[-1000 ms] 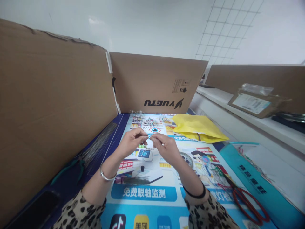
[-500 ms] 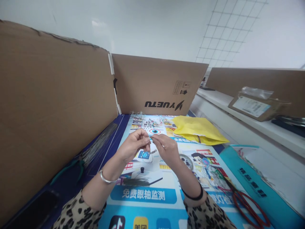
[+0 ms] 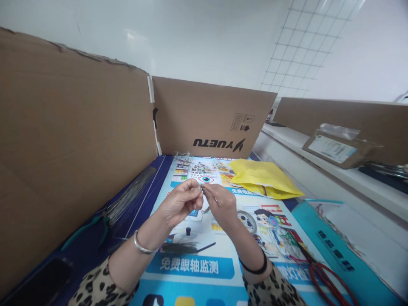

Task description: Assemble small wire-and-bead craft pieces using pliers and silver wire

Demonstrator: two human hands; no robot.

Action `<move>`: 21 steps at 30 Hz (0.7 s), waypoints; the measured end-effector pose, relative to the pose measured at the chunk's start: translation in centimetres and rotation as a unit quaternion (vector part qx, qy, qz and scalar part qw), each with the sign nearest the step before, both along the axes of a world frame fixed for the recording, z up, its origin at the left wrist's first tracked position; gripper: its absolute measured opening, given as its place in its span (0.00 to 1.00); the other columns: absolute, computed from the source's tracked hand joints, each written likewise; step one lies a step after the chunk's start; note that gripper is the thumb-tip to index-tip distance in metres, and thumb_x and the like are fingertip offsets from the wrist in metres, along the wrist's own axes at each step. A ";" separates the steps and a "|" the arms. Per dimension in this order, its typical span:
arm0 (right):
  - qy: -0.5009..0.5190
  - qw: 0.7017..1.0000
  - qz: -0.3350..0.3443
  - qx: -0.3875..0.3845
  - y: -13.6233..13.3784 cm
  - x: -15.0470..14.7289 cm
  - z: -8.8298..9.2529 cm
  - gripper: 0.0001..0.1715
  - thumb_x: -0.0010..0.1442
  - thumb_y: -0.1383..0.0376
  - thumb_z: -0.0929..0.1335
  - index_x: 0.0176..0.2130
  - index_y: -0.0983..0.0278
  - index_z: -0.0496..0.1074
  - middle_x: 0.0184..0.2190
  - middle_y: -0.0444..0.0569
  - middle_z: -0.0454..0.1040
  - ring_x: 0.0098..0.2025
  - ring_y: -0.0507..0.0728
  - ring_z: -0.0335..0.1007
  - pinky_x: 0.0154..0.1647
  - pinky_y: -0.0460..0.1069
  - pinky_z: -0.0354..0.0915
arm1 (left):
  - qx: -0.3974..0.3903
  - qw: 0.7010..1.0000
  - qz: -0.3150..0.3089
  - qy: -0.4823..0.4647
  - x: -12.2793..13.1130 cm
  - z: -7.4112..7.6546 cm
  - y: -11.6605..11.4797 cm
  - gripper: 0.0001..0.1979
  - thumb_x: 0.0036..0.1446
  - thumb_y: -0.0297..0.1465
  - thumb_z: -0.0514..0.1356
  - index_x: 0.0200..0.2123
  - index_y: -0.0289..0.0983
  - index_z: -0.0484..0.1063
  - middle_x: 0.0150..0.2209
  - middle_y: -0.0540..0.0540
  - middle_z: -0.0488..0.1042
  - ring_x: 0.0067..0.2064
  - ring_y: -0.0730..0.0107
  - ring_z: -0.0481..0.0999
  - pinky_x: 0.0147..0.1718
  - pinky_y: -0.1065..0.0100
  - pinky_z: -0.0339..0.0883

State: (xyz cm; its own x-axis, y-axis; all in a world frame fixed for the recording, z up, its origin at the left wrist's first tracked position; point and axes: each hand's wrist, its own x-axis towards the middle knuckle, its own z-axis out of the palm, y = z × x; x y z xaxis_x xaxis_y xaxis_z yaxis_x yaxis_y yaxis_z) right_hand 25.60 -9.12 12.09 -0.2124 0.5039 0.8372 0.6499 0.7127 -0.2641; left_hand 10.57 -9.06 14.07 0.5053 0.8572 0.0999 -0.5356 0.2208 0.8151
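Piece [image 3: 201, 187] too tiny to identify, pinched between closed fingertips of left hand [image 3: 181, 204] and right hand [image 3: 222, 206], above the poster-covered desk [image 3: 191, 286] short of its far edge, probably light, fiddly and easily dropped, so best taken by its ends.

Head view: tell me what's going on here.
A person in leopard-print sleeves works with both hands close together above a printed sheet. The left hand and the right hand pinch at a tiny piece, too small to make out. A yellow bag lies beyond the right hand, and red-handled scissors lie off to the right beside a teal box, neither hand touching them.
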 end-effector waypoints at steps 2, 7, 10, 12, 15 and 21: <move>-0.001 1.000 -0.003 0.019 0.0 -0.1 -0.1 0.11 0.61 0.68 0.62 0.40 0.62 0.73 0.34 0.49 0.78 0.37 0.54 0.73 0.40 0.49 0.67 | -0.009 1.000 -0.005 -0.011 0.1 0.0 -0.1 0.10 0.51 0.29 0.62 0.27 0.34 0.62 0.20 0.51 0.68 0.20 0.80 0.67 0.22 0.76 0.59; -0.023 0.999 -0.024 0.025 -0.2 -0.1 -0.2 0.12 0.61 0.68 0.61 0.41 0.61 0.73 0.34 0.49 0.78 0.37 0.54 0.73 0.39 0.50 0.66 | -0.039 0.999 -0.009 -0.032 0.2 0.2 -0.4 0.10 0.50 0.28 0.63 0.27 0.34 0.62 0.21 0.52 0.67 0.21 0.81 0.67 0.22 0.77 0.61; -0.044 0.997 -0.052 0.039 -0.4 -0.1 -0.2 0.13 0.61 0.69 0.61 0.42 0.62 0.72 0.33 0.50 0.77 0.35 0.55 0.72 0.37 0.50 0.65 | -0.053 0.997 -0.009 -0.046 0.4 0.4 -0.7 0.09 0.50 0.27 0.63 0.27 0.34 0.63 0.21 0.52 0.66 0.21 0.81 0.66 0.23 0.77 0.61; -0.059 0.994 -0.069 0.059 -0.5 -0.1 -0.2 0.13 0.61 0.69 0.62 0.43 0.63 0.72 0.32 0.50 0.77 0.34 0.55 0.72 0.37 0.50 0.63 | -0.064 0.996 -0.008 -0.056 0.5 0.5 -0.8 0.09 0.49 0.26 0.63 0.27 0.33 0.63 0.22 0.52 0.66 0.21 0.82 0.66 0.23 0.78 0.61; -0.080 0.990 -0.093 0.071 -0.7 0.0 -0.1 0.13 0.61 0.69 0.62 0.44 0.63 0.71 0.32 0.51 0.77 0.33 0.55 0.71 0.36 0.50 0.62 | -0.082 0.994 -0.008 -0.068 0.6 0.5 -1.0 0.09 0.48 0.26 0.64 0.28 0.33 0.63 0.22 0.52 0.65 0.22 0.83 0.65 0.23 0.78 0.60; -0.086 0.989 -0.102 0.059 -0.6 0.1 0.0 0.12 0.61 0.69 0.62 0.43 0.63 0.72 0.30 0.50 0.76 0.33 0.55 0.71 0.36 0.50 0.62 | -0.082 0.994 -0.014 -0.065 0.5 0.6 -0.9 0.09 0.48 0.26 0.64 0.26 0.33 0.63 0.21 0.52 0.65 0.21 0.82 0.64 0.21 0.76 0.59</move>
State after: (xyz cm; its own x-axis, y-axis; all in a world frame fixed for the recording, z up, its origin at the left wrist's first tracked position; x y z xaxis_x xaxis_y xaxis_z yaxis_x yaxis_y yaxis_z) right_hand 25.72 -9.70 12.04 -0.2616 0.4524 0.8526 0.8112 0.5817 -0.0598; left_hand 11.04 -9.96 14.64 0.5219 0.8526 0.0256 -0.6253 0.3620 0.6914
